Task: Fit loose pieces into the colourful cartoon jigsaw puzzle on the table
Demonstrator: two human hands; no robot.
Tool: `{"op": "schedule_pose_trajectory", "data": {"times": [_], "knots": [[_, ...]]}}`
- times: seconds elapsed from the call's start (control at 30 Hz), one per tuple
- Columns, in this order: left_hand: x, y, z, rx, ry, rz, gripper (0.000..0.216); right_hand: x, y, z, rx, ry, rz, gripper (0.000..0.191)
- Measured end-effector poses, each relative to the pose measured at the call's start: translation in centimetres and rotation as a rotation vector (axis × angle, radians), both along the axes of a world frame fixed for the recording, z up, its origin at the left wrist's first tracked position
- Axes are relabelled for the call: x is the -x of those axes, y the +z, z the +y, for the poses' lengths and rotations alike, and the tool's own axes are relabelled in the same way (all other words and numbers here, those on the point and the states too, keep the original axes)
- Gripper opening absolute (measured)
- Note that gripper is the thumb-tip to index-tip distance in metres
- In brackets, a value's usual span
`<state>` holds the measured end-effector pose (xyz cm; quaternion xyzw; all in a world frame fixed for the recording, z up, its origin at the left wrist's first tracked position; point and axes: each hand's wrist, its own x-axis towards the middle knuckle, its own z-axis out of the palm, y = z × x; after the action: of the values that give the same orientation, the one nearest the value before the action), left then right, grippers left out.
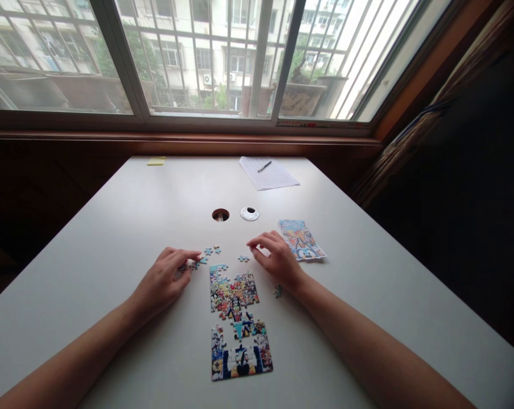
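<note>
A: Left side first. Left hand (165,278) lies palm down on the flat white bench (112,227), fingers spread and loose, clamped on nothing. Its tips rest on a scatter of small loose blue cardboard jigsaw pieces (199,258).

B: And the work itself?

A: Partly assembled colourful cartoon jigsaw (235,295), flat on the bench between the two wrists, just below that scatter. Top edge ragged, and gaps show lower down.

B: Right side?

A: Right hand (276,258) arched, fingertips down near a single small blue loose piece (243,258). Cannot tell if anything is pinched beneath. Another stray piece (277,291) lies by that wrist. Printed colourful reference picture (302,240) sits just beyond the knuckles.

B: Judgement on doing this well?

A: Slide pieces rather than lift them; they are small and light. Turn each one to match its blue against the top edge, checking the reference picture. Press straight down with one fingertip, while the other hand steadies the joined block, so nothing shifts.
</note>
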<state>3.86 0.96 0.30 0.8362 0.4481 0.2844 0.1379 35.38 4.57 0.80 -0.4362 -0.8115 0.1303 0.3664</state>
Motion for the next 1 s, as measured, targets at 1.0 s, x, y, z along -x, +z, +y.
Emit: {"op": "schedule_pose_trajectory", "data": {"times": [1.0], "knots": [[-0.18, -0.32, -0.22, -0.081, 0.066, 0.169, 0.022, 0.01, -0.50, 0.25, -0.042, 0.018, 0.018, 0.019]]}}
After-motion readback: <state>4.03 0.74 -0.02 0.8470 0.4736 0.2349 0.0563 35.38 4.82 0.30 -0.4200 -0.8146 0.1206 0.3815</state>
